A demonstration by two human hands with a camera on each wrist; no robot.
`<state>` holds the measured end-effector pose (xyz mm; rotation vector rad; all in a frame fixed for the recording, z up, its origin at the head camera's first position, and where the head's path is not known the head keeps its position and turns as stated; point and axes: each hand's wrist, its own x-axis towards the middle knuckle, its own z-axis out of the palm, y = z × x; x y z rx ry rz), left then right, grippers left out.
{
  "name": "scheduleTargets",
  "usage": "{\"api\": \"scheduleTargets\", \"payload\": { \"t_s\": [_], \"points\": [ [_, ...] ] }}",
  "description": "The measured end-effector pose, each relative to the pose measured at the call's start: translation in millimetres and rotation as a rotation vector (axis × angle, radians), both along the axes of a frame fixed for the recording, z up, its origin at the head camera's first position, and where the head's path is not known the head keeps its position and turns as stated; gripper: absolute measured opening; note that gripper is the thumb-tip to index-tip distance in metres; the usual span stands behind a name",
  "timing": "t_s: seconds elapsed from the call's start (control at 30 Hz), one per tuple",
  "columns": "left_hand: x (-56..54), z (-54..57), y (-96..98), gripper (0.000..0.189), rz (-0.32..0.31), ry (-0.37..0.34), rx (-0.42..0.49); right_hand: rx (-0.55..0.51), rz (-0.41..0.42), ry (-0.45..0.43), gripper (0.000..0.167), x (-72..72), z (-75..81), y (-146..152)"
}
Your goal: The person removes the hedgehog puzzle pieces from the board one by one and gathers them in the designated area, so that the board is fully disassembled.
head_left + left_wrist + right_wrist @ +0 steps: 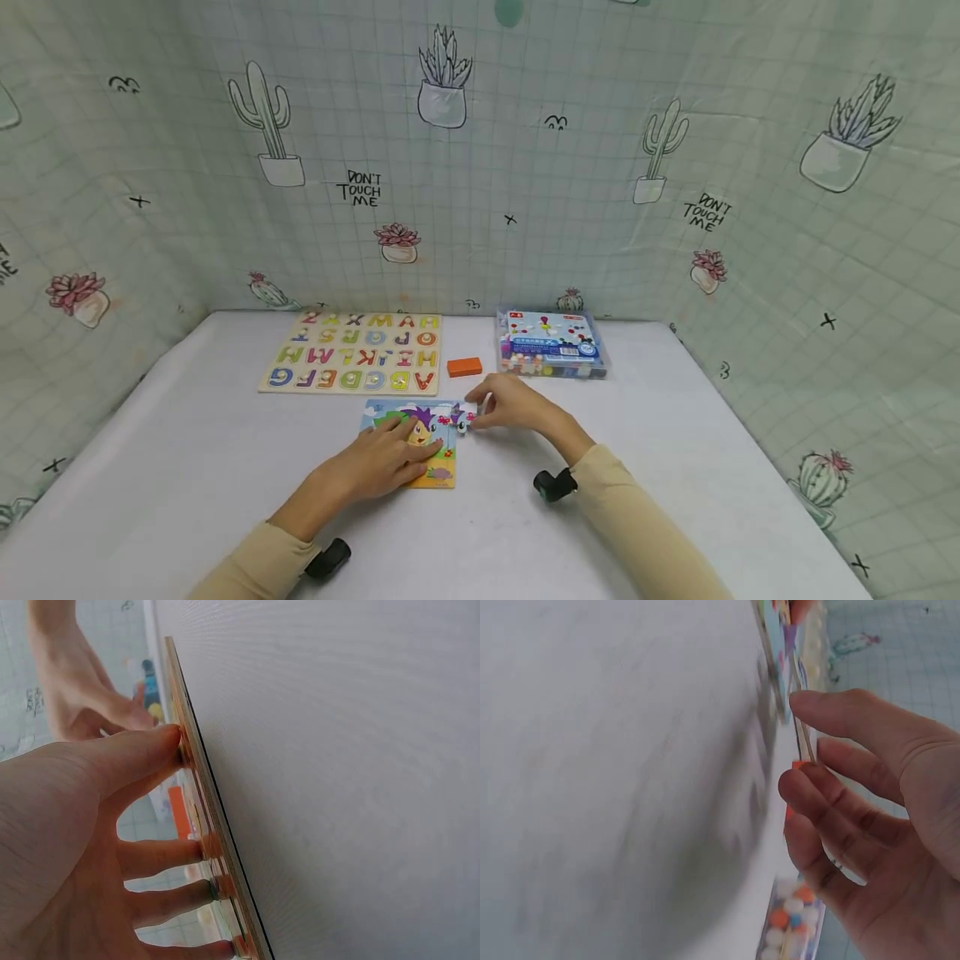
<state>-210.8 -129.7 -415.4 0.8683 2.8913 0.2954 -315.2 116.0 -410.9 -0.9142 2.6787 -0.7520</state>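
Note:
A colourful cartoon jigsaw puzzle (441, 481) lies flat on the white table. My left hand (382, 458) rests on it, fingers spread; in the left wrist view the fingertips (196, 853) press on the thin board (196, 742). Beside the puzzle's upper right corner, my right hand (517, 406) pinches a small puzzle piece (461, 418) with a purple and white print. The right wrist view shows this piece (804, 742) edge-on between thumb and fingers of the right hand (885, 802), raised off the table. Part of the puzzle's picture is hidden under the left hand.
Behind the puzzle lies a wooden alphabet board (352, 354) with coloured letters. An orange block (464, 367) sits right of it. Farther right is a clear plastic box (551, 343) of coloured beads with a blue label. A patterned cloth (480, 167) hangs around the table.

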Motion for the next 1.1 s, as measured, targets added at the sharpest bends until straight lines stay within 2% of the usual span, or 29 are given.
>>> {"api": "scheduleTargets", "payload": {
  "t_s": [0.13, 0.47, 0.63, 0.97, 1.1],
  "points": [
    [-0.4, 0.7, 0.0, 0.038, -0.007, 0.014, 0.015, 0.005, -0.006, 0.012, 0.039, 2.4, 2.1, 25],
    [0.1, 1.5, -1.3, 0.038, 0.008, -0.001, 0.022, 0.005, -0.053, 0.019, 0.04, 4.0, -0.3, 92],
    [0.5, 1.9, -0.6, 0.039, 0.011, -0.018, 0.021, 0.005, -0.104, 0.015, 0.039, 5.7, -3.9, 120],
    [2.8, 1.0, -1.1, 0.039, 0.018, -0.021, 0.027, 0.057, -0.155, 0.01, 0.038, 6.8, -7.2, 151],
    [2.2, 1.6, -0.1, 0.039, 0.011, -0.02, 0.032, 0.07, -0.144, 0.031, 0.037, 8.3, -4.4, 159]
  ]
}}
